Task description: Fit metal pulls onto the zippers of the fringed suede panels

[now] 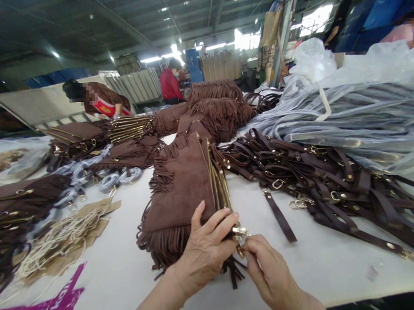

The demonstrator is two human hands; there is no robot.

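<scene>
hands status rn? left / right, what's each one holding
Left hand: closed on the near end of the brown fringed bag.
Right hand: fingers pinched on the bag's metal zipper pull.

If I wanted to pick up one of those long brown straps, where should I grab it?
Take the loose brown strap that lies apart from the strap pile, flat on the white table. I would pinch it across its narrow width near the middle, coming straight down from above. It is thin and flat, with bare table on both sides, so fingers probably fit there without snagging the metal clips.
</scene>
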